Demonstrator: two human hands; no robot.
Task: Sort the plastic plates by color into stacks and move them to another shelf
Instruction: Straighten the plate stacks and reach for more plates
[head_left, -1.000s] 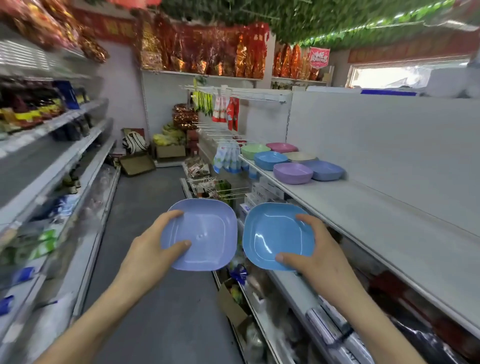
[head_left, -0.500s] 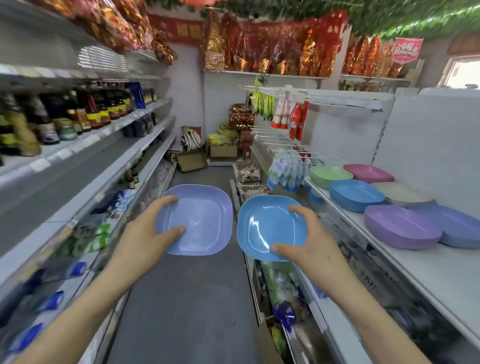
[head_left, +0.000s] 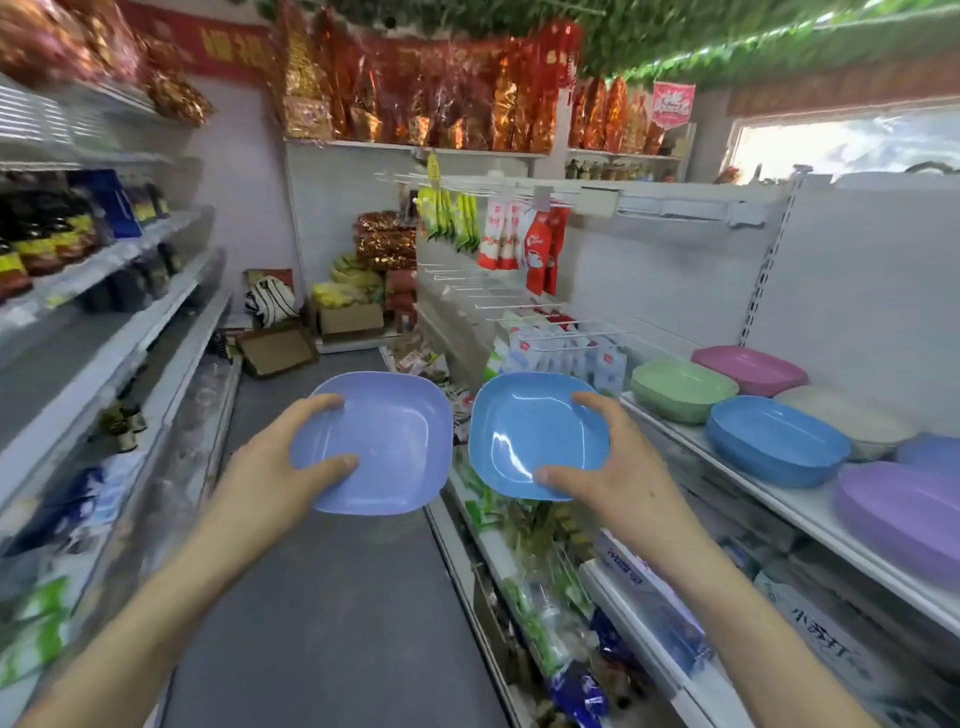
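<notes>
My left hand (head_left: 275, 478) grips a periwinkle plastic plate (head_left: 384, 441) by its left rim, thumb inside the bowl. My right hand (head_left: 608, 483) grips a sky-blue plate (head_left: 524, 431) by its right rim. Both plates are held face up over the aisle, side by side and apart. On the white shelf (head_left: 810, 519) to the right sit stacks of plates: green (head_left: 680, 389), pink (head_left: 748, 369), blue (head_left: 774, 441), beige (head_left: 852, 421), purple (head_left: 904, 509), and a periwinkle stack (head_left: 935, 449) at the frame edge.
A grey aisle floor (head_left: 322, 597) runs ahead between shelving. Bottles and packets fill the left shelves (head_left: 93, 270). Hanging packets (head_left: 524, 244) and wire hooks are beyond the plates. Cardboard boxes (head_left: 348, 317) and a bag stand at the aisle's far end. Packaged goods crowd the lower right shelves.
The view has moved forward along the aisle, so the plate stacks on the right shelf are now closer and beside my right hand. Both hands keep their plates.
</notes>
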